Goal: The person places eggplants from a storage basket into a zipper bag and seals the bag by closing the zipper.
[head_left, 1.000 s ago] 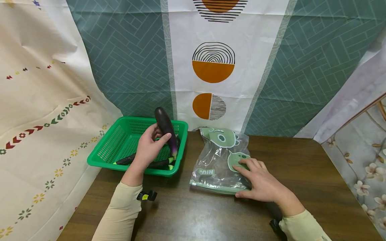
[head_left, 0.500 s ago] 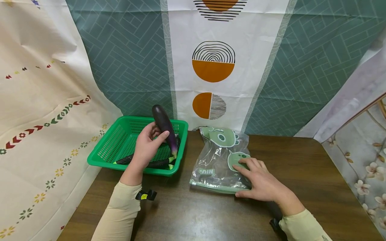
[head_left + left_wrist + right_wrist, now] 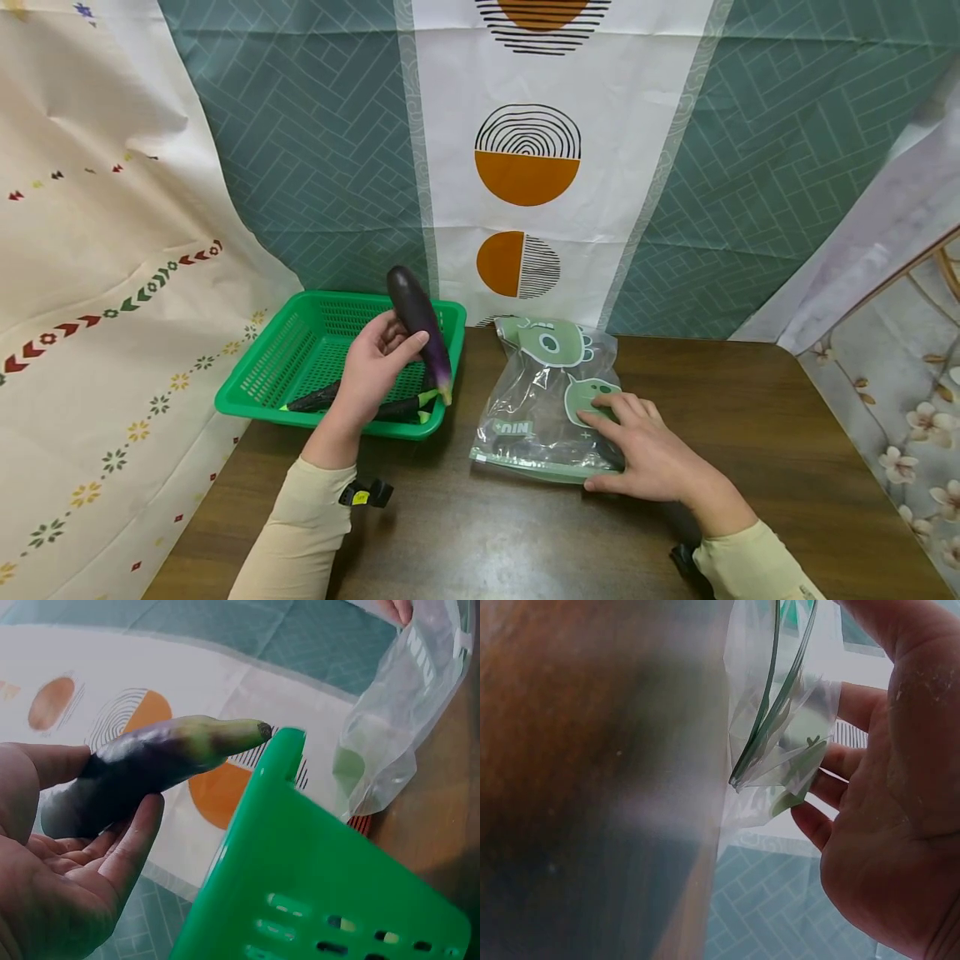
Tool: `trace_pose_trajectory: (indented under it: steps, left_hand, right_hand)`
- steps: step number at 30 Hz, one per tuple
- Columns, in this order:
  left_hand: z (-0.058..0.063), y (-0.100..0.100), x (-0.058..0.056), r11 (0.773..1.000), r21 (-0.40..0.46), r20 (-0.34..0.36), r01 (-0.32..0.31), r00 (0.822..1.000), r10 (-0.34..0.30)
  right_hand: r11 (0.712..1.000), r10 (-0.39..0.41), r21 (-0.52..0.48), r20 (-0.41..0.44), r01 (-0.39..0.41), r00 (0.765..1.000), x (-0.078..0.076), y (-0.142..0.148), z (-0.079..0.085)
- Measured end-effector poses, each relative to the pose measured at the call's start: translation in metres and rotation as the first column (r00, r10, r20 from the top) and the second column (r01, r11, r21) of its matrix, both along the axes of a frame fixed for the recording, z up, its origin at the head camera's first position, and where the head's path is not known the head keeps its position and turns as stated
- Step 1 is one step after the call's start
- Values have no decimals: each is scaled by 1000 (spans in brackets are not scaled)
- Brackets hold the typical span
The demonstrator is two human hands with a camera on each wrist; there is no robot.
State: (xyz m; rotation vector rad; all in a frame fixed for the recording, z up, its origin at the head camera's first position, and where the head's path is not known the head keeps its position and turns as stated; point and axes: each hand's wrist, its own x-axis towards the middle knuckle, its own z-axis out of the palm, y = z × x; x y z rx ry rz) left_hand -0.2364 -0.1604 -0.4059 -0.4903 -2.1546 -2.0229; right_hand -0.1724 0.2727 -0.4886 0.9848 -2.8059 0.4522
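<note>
My left hand (image 3: 371, 362) grips a dark purple eggplant (image 3: 417, 321) between thumb and fingers, over the right side of a green plastic basket (image 3: 243, 400). The eggplant tilts, with its pale stem end low at the basket's right rim. In the left wrist view, the stem end of the eggplant (image 3: 172, 754) points towards the basket's corner (image 3: 285, 754). My right hand (image 3: 648, 450) lies over the right part of a clear zip bag (image 3: 551, 408) with green cartoon prints, fingers spread and relaxed. Its fingertips touch the bag in the right wrist view.
Other dark vegetables with green stem ends, one a long wrinkled one (image 3: 311, 398) and one a smooth one (image 3: 401, 408), lie in the basket. The brown wooden table (image 3: 465, 533) ends at a patterned cloth backdrop (image 3: 517, 183) behind. A floral cloth (image 3: 900, 433) hangs at the right.
My left hand has shifted slightly to the right with the eggplant, whose stem end now reaches the basket's right rim. The right hand and the bag stay put.
</note>
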Motion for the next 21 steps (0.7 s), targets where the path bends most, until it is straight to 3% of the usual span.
trace_pose_trajectory:
  steps: [16, 21]
  left_hand:
    - [-3, 24, 11, 993, -33, 40, 112, 993, -111]
    - [-4, 34, 14, 991, -93, 43, 101, 994, -97]
  right_hand:
    - [1000, 9, -11, -9, -9, 1000, 0, 0, -1]
    - [1000, 6, -12, -20, -6, 1000, 0, 1, -1]
